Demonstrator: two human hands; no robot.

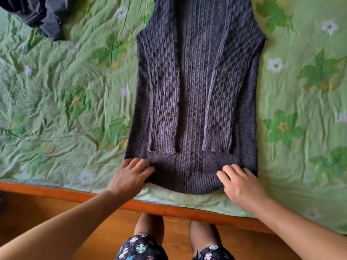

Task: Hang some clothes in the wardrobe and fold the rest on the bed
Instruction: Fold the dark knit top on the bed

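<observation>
Right now our 2 hands meet the near hem of the knitted sweater [195,94], which lies flat on the bed [75,109], sleeves folded in, its long axis running from 6 o'clock to 12 o'clock. Our left hand [129,177] is at the 7 o'clock corner and our right hand [242,184] at 5 o'clock, equally near. Fingers lie bent on the wool; whether the thumbs pinch it we cannot tell. Likely the hem folds toward 12 o'clock.
</observation>
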